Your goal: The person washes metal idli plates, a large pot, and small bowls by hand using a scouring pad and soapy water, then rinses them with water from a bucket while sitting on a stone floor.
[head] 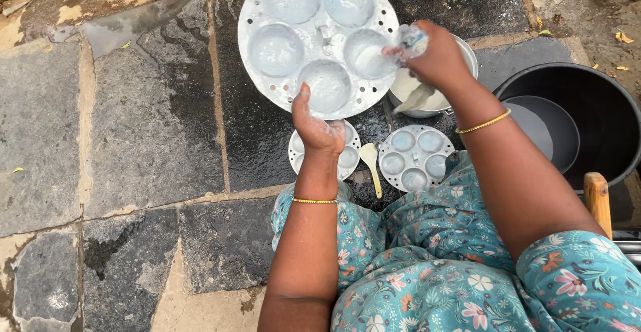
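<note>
Metal mould plate [294, 45] gripped at its edge by the left hand [314, 128] — right hand [434, 55] clutches a wet rag [410, 38].

We count three round metal steaming plates: one large plate [319, 38] with five hollows showing, and two small plates, one [348, 153] partly hidden behind a hand, the other [414, 157] with four hollows. We see one pale spoon [371, 162], one metal bowl [427, 92], one black tub [581, 122], one scrubbing cloth [408, 40], and two gold bangles [483, 123] [314, 200].
</note>
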